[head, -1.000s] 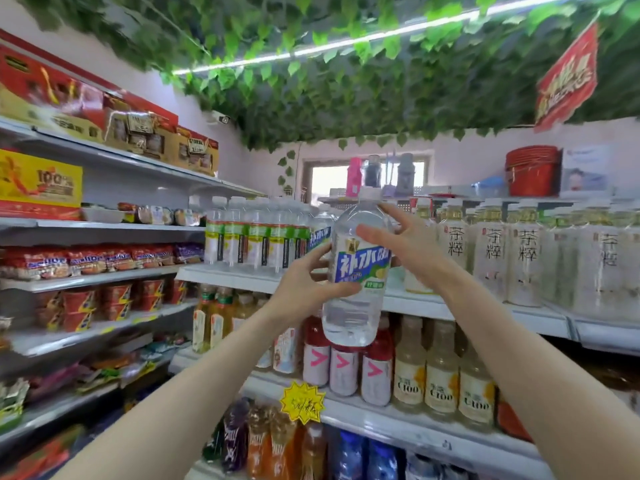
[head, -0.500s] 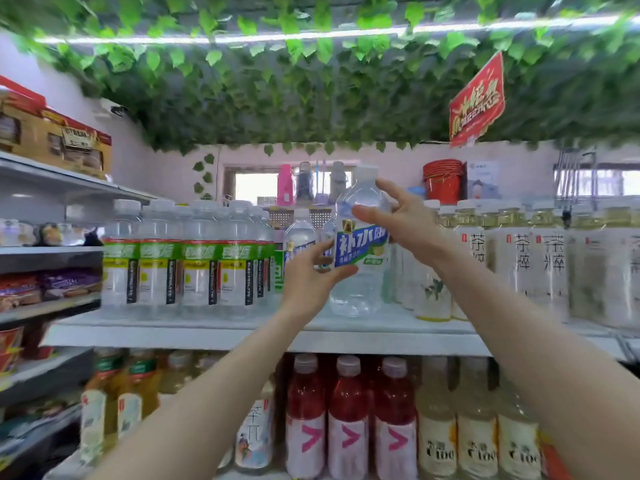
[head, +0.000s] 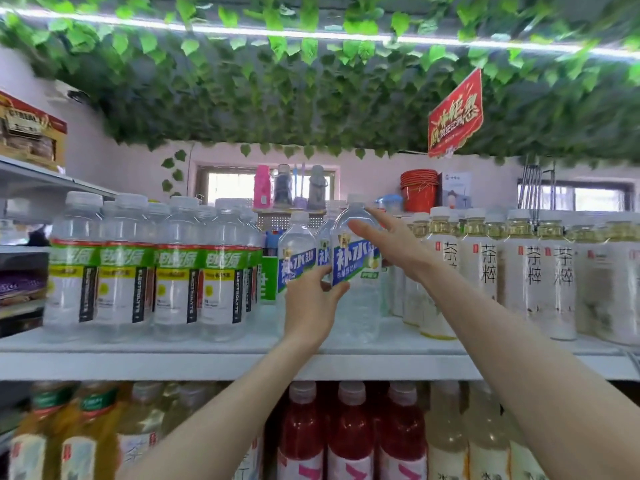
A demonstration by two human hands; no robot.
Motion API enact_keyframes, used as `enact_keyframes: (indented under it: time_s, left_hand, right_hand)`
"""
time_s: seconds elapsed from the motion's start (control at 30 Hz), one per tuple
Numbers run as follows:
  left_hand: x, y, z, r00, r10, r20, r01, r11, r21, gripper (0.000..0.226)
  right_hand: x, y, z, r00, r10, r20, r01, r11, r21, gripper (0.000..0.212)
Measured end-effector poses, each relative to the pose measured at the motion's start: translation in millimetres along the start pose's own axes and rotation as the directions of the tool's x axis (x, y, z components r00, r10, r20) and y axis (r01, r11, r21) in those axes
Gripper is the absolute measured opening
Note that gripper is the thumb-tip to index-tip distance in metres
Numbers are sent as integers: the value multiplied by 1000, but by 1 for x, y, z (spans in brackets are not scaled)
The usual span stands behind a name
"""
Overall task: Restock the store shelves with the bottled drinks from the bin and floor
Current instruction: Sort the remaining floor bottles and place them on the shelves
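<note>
My left hand (head: 311, 299) grips the bottle (head: 356, 271) low on its body, thumb on the edge of the blue label and fingers curled round behind. That takes the weight from below and leaves the top free to steer. My right hand (head: 391, 244) lies flat and wide against the bottle's shoulder, fingers straight. It holds nothing and only steadies the neck so the bottle stays upright. The bottle is in the gap on the upper shelf (head: 207, 365), with its base down at the shelf surface (I cannot tell whether it has fully settled).

The gap is narrow. Just beside it on the left stand two blue-label bottles (head: 298, 258) of the same kind, which I take as the reason for this spot. Past them is a tight block of green-label bottles (head: 128, 271). On the right the tea bottles (head: 485, 268) begin close by, and my right forearm crosses in front of the nearest of them, so a careless pull back could knock one. Red bottles (head: 349, 427) fill the shelf below, well out of the way. Leaves (head: 311, 81) hang overhead, clear of the caps.
</note>
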State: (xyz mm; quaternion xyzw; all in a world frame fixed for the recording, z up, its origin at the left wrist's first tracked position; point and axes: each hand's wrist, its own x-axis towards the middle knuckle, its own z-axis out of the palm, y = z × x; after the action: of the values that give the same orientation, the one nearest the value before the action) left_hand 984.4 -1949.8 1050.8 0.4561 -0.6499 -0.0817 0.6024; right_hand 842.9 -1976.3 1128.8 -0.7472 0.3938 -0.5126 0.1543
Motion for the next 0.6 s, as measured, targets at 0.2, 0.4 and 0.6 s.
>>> enact_keyframes:
  time_s: [0.2,0.4,0.6]
  left_hand:
    - [-16,1,0,994,-109,5,108,979,-174,32]
    - [-37,12,1,979,-181,92,195,966,-171,31]
    - [-37,20,6,940,-293,175,317,939,-131,59]
  right_hand:
    - [-14,16,4,994,104,38,-107,988,112,60]
    - [-61,37,10,930,278,239,-333,913,235,74]
    - [-68,36,16,919,326,220,-391,826,407,64]
